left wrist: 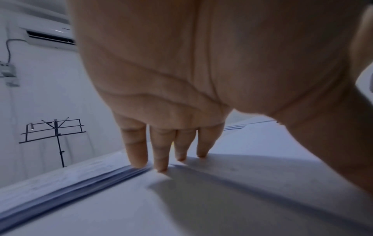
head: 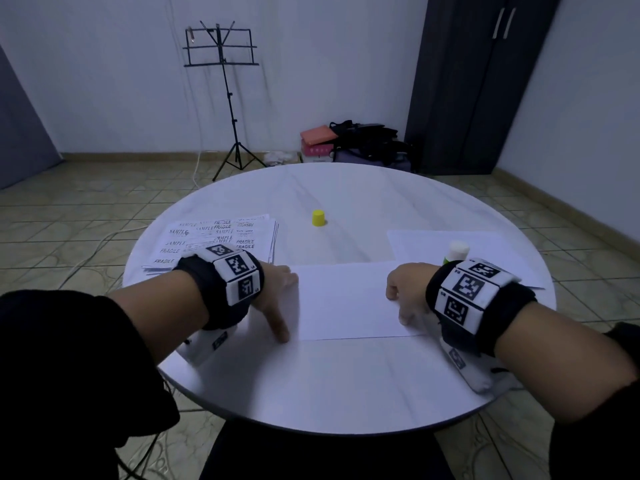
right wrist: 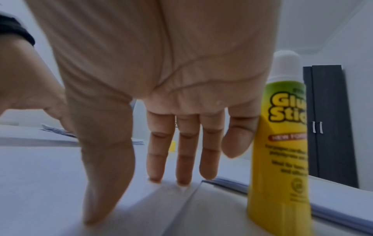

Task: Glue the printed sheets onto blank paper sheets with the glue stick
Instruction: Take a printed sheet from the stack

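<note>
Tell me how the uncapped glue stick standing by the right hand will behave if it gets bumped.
The glue stick stands upright, tall and narrow on a small base, so it would probably tip easily. Its round body would likely roll across the table. Its yellow cap sits apart, so the exposed tip may smear the blank sheets.

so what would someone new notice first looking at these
Probably the two hands, left hand and right hand, pressing fingertips on either end of a blank sheet at the round table's middle. Next the yellow cap standing alone farther back, then the uncapped glue stick upright beside the right hand.
</note>
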The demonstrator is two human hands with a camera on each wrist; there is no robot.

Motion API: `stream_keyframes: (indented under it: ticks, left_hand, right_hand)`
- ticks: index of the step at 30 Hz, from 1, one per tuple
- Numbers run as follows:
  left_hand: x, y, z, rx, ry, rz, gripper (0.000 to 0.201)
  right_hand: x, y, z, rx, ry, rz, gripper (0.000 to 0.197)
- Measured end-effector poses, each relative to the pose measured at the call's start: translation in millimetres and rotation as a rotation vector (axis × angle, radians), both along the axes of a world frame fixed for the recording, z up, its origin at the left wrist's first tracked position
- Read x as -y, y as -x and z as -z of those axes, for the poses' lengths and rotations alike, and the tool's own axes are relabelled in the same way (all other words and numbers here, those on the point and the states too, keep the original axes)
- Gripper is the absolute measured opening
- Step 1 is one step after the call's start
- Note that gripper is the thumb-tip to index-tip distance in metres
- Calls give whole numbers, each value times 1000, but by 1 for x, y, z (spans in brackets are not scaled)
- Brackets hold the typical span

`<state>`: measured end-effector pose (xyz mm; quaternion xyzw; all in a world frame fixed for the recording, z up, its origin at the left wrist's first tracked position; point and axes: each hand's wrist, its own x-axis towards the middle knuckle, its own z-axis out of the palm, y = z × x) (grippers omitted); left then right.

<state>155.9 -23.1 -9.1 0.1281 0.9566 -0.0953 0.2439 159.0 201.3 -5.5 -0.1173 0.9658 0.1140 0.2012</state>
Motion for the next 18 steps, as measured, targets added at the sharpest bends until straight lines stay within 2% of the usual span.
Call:
stream_keyframes:
  ticks: [4,8,11,14,18]
  left_hand:
    - [4,-3,-2,-22,32,0,106]
    - [6,-5,-5,-49,39,-16,103]
    - [12,-10,-8,-58,42,-48,105]
    - [17,-12,-7,-35,34,-59,106]
    - [21,-17,-5,-3,58,-68,121]
  right_hand:
    - [2,-4,-5,-5,62,41,41]
    - [13,-13,-5,19,-13,52,40]
    - [31,-25,-10,-26,-21,37,39]
    - [62,-35,-14,-24,14,-51,46]
    - [104,-37,-8,27,164,-212,61]
